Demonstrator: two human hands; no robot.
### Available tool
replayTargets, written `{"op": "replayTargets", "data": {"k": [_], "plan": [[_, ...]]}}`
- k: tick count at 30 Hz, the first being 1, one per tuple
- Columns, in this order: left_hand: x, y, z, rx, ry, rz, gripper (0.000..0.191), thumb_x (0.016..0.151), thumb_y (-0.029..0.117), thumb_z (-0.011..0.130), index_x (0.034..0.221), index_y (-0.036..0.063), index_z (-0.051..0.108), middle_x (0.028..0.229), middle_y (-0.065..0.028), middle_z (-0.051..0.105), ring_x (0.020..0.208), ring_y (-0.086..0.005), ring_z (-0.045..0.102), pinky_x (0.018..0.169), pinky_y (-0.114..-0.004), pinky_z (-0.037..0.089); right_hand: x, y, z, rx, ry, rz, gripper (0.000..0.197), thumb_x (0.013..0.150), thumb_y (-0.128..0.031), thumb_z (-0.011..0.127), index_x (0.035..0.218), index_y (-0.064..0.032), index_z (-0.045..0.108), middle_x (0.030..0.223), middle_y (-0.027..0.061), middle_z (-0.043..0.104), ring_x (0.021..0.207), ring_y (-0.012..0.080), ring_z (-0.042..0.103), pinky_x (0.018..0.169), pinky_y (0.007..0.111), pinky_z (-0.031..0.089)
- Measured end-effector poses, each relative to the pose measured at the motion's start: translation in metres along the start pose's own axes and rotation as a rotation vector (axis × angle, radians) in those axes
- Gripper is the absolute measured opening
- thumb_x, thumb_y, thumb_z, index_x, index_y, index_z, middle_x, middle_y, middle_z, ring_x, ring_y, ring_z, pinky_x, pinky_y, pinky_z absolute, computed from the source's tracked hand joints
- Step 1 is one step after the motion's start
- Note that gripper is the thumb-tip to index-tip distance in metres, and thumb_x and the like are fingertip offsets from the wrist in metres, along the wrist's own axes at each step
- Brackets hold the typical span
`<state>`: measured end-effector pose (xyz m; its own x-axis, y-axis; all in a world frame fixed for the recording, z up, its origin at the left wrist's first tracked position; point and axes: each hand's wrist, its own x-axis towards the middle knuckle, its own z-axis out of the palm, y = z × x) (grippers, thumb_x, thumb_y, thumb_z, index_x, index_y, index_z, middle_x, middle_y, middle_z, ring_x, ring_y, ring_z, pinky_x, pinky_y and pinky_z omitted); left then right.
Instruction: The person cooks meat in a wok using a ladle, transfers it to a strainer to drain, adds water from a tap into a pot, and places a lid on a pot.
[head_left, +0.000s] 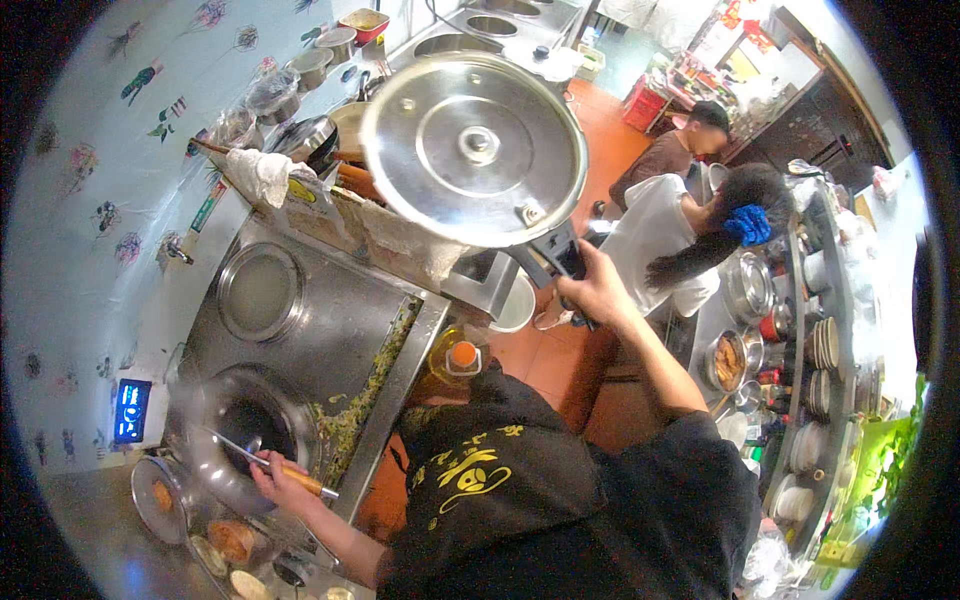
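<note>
My right hand (596, 281) grips the black handle of a round stainless steel pressure cooker lid (382, 150). The lid is held up with its knob side in view, above the boxed-in edge behind the stove. In my left hand (277, 480) is a metal cooking utensil with a wooden handle (304, 480). Its shaft reaches over a steel wok (217, 480) set in the stove, and I cannot make out the utensil's head. Green scraps (349, 416) lie along the steel stove top (337, 330), to the right of the wok. Farther back sits a round covered burner opening (260, 291).
An oil jug with an orange cap (463, 354) stands near my apron. Bowls of ingredients (232, 541) are at the lower left. Two people (660, 225) work at the right beside shelves with stacked plates (825, 343). A white bucket (516, 304) is on the floor.
</note>
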<state>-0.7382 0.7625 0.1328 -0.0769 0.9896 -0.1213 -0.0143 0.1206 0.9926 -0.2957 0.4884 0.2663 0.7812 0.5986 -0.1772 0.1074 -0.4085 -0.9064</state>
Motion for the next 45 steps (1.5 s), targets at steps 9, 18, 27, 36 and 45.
{"op": "replayTargets", "data": {"k": [9, 18, 27, 36, 45], "plan": [[-0.036, 0.015, 0.064, -0.058, -0.103, -0.030, 0.010, 0.088, 0.007, 0.057, 0.096, 0.0067, 0.051, 0.062, -0.0023, 0.047, 0.042, -0.0114, 0.044, 0.038, -0.024, 0.036, 0.105, 0.133, 0.002, -0.134, 0.043, -0.037, 0.037, 0.070, -0.011, 0.066, 0.102, 0.0059, 0.058, 0.070, 0.0148, 0.064, 0.057, 0.0168, 0.063, 0.054, 0.033, 0.051], [-0.080, 0.008, 0.105, -0.113, -0.117, -0.112, 0.012, 0.088, 0.005, 0.056, 0.100, 0.0063, 0.052, 0.066, -0.0026, 0.047, 0.042, -0.0122, 0.045, 0.035, -0.025, 0.037, 0.152, 0.175, 0.004, -0.157, -0.121, 0.023, 0.038, 0.068, -0.014, 0.067, 0.097, 0.0082, 0.057, 0.061, 0.0122, 0.062, 0.053, 0.0194, 0.062, 0.051, 0.034, 0.051], [-0.062, 0.005, 0.132, -0.408, -0.089, -0.391, 0.015, 0.091, 0.014, 0.056, 0.102, 0.0031, 0.058, 0.066, -0.0039, 0.052, 0.046, -0.0135, 0.047, 0.041, -0.025, 0.035, 0.168, 0.175, -0.009, -0.432, -0.132, -0.281, 0.057, 0.079, -0.023, 0.073, 0.122, 0.0047, 0.047, 0.098, 0.0240, 0.065, 0.086, 0.0371, 0.067, 0.074, 0.042, 0.053], [0.045, -0.024, 0.111, -0.367, -0.268, -0.392, 0.018, 0.095, 0.022, 0.056, 0.099, 0.0042, 0.055, 0.070, -0.0027, 0.051, 0.048, -0.0124, 0.050, 0.041, -0.026, 0.039, 0.052, 0.099, 0.128, -0.513, -0.400, -0.948, 0.027, 0.075, -0.003, 0.067, 0.100, -0.0038, 0.059, 0.094, 0.0150, 0.061, 0.079, 0.0334, 0.059, 0.069, 0.038, 0.050], [0.189, -0.055, 0.113, 0.505, -0.374, -0.152, 0.022, 0.094, 0.020, 0.057, 0.106, 0.0024, 0.054, 0.069, -0.0158, 0.060, 0.058, -0.0209, 0.061, 0.050, -0.039, 0.048, 0.208, -0.061, 0.470, -0.036, -0.478, -0.580, 0.025, 0.088, -0.013, 0.063, 0.110, -0.0005, 0.058, 0.090, 0.0108, 0.067, 0.080, 0.0198, 0.065, 0.071, 0.029, 0.050]]}}
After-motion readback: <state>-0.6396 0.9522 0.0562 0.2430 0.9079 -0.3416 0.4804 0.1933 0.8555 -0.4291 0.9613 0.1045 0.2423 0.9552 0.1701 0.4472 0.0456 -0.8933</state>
